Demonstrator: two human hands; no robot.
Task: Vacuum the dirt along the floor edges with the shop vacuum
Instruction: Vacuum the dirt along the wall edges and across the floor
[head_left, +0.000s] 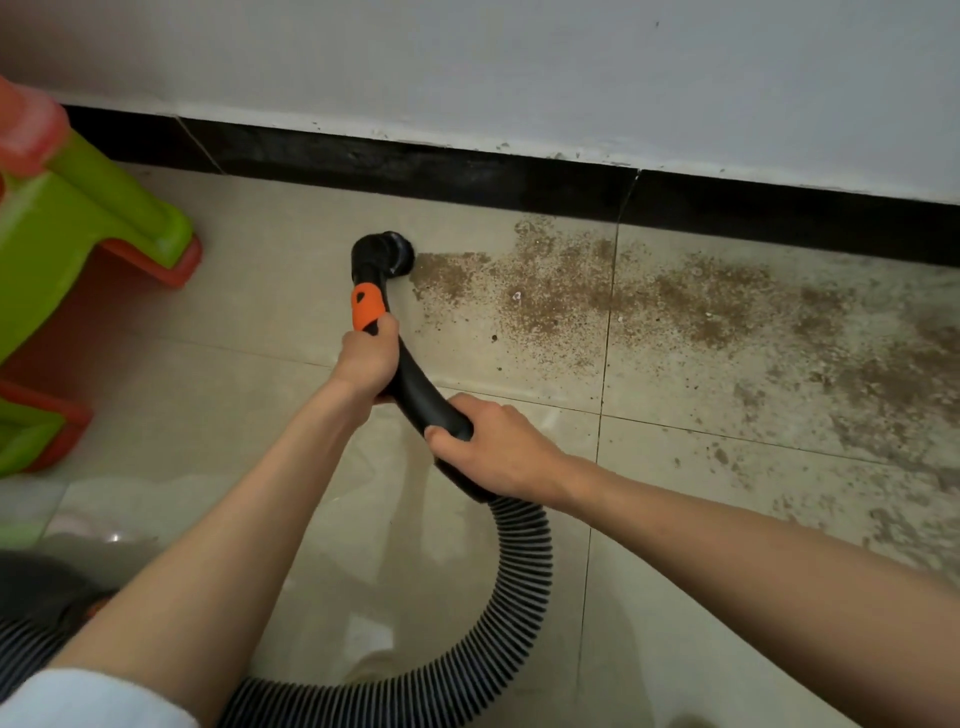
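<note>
Down low, nearest me, the ribbed hose (524, 587) loops across the tiled floor (249, 291) and runs out of the picture at the bottom left, so I cannot see the vacuum body itself. My right hand (496, 449) is wrapped round the rear of the curved black handle (415, 387), fingers curled over the top and thumb tucked against the near side; the underside of that grip is hidden. A little farther on, my left hand (366, 358) clamps the same handle just below its orange collar (368, 306), fingers closed tight, though the fingertips are out of sight behind the tube. Beyond the collar the round nozzle (389, 252) sits on the floor, right at the left end of the dirt (597, 291); whether its mouth touches the grit I cannot tell. The brown dirt spreads rightward along the tiles beside the black baseboard (467, 171), running out of frame at the right. At the far left a green and orange plastic stool (93, 218) is cut off by the edge and partly blurred
</note>
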